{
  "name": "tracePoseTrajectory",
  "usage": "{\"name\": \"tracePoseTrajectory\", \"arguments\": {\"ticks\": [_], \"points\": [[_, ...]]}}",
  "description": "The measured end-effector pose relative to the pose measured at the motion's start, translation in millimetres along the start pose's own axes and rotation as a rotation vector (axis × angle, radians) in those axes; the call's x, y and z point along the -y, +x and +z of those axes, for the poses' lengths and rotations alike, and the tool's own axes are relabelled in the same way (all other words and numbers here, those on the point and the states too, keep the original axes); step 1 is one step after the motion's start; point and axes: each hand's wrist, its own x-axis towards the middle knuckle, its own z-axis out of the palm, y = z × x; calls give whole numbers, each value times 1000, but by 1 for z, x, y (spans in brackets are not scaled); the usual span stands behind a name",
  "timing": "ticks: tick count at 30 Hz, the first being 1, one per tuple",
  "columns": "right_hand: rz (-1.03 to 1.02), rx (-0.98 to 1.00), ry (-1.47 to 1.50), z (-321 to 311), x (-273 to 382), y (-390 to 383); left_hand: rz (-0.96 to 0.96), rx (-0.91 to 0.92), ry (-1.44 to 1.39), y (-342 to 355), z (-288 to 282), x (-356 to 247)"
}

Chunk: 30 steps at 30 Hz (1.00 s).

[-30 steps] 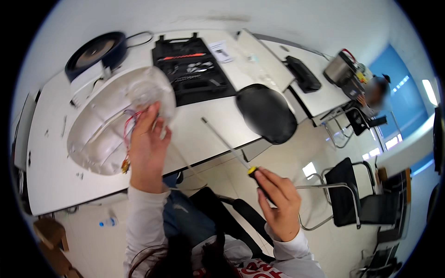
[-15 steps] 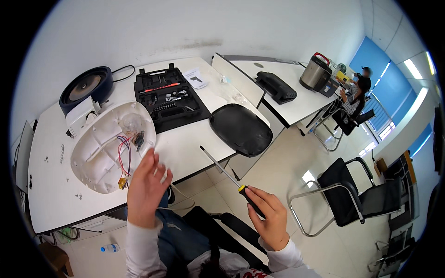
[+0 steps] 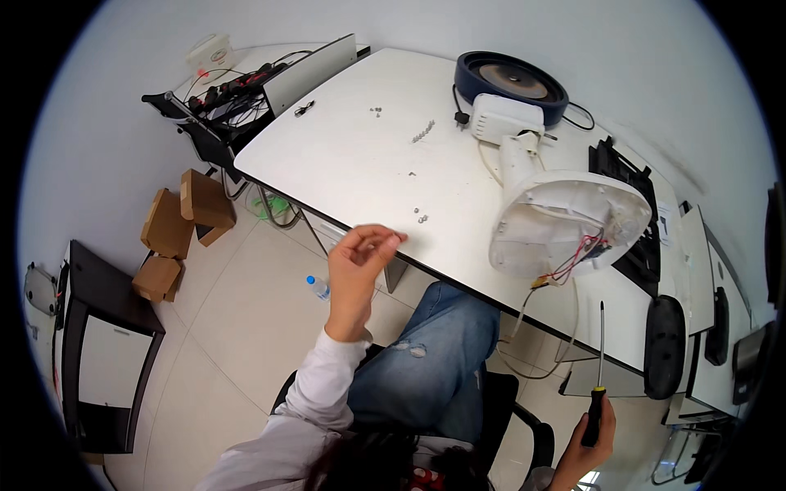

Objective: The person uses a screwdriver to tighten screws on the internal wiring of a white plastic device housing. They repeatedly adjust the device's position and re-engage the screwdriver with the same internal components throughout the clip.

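Note:
My left hand [image 3: 359, 274] hovers at the table's front edge, just short of a small cluster of screws [image 3: 421, 216]. Its thumb and fingertips are pinched together, and whatever lies between them is too small to make out. On the right, my right hand [image 3: 604, 438] grips a screwdriver [image 3: 602, 352] by its black and yellow handle, the long shaft pointing up and away. Between the hands, on the table, stands a white plastic fan housing [image 3: 512, 233], its hollow side facing me. Red and blue wires [image 3: 577, 254] and a yellow connector [image 3: 539, 282] hang from it.
Behind the housing sits a round dark-blue base [image 3: 491, 82]. A row of screws [image 3: 423, 131] lies farther back on the white table [image 3: 327, 155]. The black tool case [image 3: 626, 172] and a black cover [image 3: 665, 344] are at the right. A bottle [image 3: 318, 287] lies on the floor.
The view has swung left. My left hand has moved from beside the housing to near the loose screws, its fingers going from spread to pinched. My right hand still holds the screwdriver.

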Motion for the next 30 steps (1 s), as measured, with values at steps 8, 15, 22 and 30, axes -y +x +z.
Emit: {"name": "tracePoseTrajectory", "arguments": {"ticks": [8,15,22,30], "points": [[110,22,1,9,8,11,343,-14,890,77,-13,37],[300,117,15,22,8,3,414,114,1097,128,-13,54],[319,83,102,34,9,20,453,115,1003,156,-9,94],[254,24,-18,20,-1,17,357,288,939,162,-31,88]]}}
